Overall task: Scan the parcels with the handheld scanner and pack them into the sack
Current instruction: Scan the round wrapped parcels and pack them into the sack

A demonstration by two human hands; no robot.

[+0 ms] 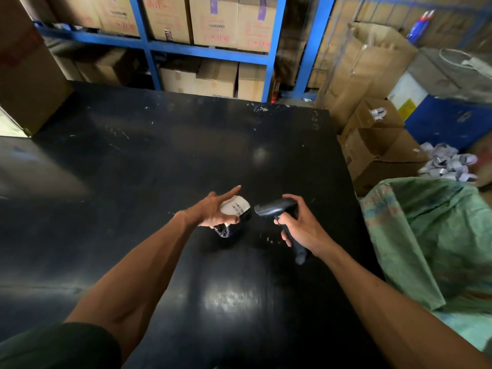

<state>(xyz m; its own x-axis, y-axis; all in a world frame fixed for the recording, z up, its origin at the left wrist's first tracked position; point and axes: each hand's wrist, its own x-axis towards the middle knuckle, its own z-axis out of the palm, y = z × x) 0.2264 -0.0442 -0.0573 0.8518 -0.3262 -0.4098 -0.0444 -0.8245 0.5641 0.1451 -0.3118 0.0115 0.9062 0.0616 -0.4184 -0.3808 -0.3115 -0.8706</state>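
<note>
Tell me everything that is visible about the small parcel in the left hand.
The parcel is a small soft bundle in dark, glossy plastic, with a white printed label facing up; its print is too blurred to read. One bunched end of the wrap points toward the person. The left hand holds it just over the black table, with the index finger stretched out. The scanner in the right hand points at the label, apart from it.

The scene is dim overall. The glossy black worktop (159, 161) carries soft white glare patches near the middle and a fainter one farther off. The green sack (431, 235) at the right and the blue shelving (207, 49) at the far side are smeared by blur, and wide-angle distortion bends the edges.
</note>
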